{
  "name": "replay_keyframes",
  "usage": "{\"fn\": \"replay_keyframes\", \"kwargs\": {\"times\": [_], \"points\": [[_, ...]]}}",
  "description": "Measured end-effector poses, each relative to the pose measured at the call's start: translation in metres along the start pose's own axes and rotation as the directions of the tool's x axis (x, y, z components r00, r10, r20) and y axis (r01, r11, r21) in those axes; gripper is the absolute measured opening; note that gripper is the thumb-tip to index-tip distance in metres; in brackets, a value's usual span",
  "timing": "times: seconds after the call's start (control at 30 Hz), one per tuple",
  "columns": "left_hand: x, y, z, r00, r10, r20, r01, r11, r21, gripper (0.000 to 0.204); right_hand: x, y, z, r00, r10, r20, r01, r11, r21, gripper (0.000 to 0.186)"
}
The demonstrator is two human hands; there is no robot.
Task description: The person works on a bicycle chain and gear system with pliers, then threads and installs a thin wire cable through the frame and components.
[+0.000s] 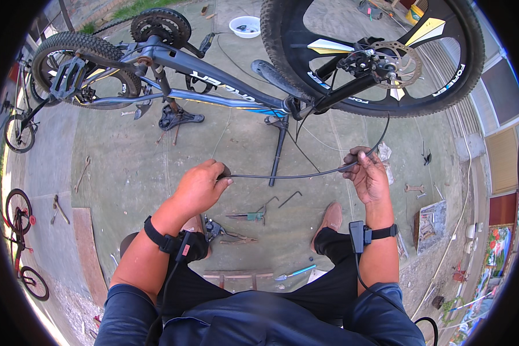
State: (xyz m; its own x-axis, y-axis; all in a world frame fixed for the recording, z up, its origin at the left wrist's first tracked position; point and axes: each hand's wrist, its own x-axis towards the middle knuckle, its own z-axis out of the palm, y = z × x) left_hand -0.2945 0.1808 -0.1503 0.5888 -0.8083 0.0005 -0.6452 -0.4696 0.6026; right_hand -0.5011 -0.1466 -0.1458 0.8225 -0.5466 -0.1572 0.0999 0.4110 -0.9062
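Observation:
A black bicycle cable (285,176) stretches between my two hands, sagging slightly in the middle. My left hand (202,181) is closed around one end, back of the hand up. My right hand (367,176) pinches the cable between thumb and fingers, palm turned up. Past the right hand the cable curves upward toward the front wheel (380,63). Beyond my hands stands an upside-down dark bicycle frame (213,81), its saddle (179,117) down by the ground. The handlebar (278,151) points down toward the floor between my hands.
Pliers (236,237), hex keys (290,199) and a blue-handled tool (296,273) lie near my feet. Wrenches (414,188) and a tool tray (431,228) are at right, another wrench (82,174) at left. A white basin (245,26) sits behind the bicycle; other bicycles (23,236) stand left.

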Motion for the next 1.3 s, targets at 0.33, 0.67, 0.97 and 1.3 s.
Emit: {"fn": "replay_keyframes", "kwargs": {"times": [0.33, 0.67, 0.97, 1.3], "points": [[-0.001, -0.007, 0.002, 0.999, 0.023, -0.038, -0.023, 1.000, 0.009, 0.016, 0.004, -0.003, -0.001, 1.000, -0.016, -0.002, 0.016, 0.999, -0.042, 0.024], [-0.005, -0.021, 0.003, 0.995, 0.007, -0.099, -0.011, 0.999, -0.040, 0.020, 0.007, 0.017, -0.036, 1.000, 0.006, 0.026, -0.007, 1.000, 0.017, 0.033], [-0.016, -0.023, -0.023, 0.974, -0.019, -0.228, -0.013, 0.991, -0.135, 0.021, -0.023, -0.013, -0.064, 0.967, -0.201, 0.154, 0.151, 0.947, 0.285, 0.031], [-0.035, -0.027, -0.036, 0.966, 0.029, -0.258, -0.092, 0.968, -0.234, 0.025, -0.065, -0.072, 0.020, 0.853, -0.486, 0.190, 0.439, 0.865, 0.242, 0.026]]}}
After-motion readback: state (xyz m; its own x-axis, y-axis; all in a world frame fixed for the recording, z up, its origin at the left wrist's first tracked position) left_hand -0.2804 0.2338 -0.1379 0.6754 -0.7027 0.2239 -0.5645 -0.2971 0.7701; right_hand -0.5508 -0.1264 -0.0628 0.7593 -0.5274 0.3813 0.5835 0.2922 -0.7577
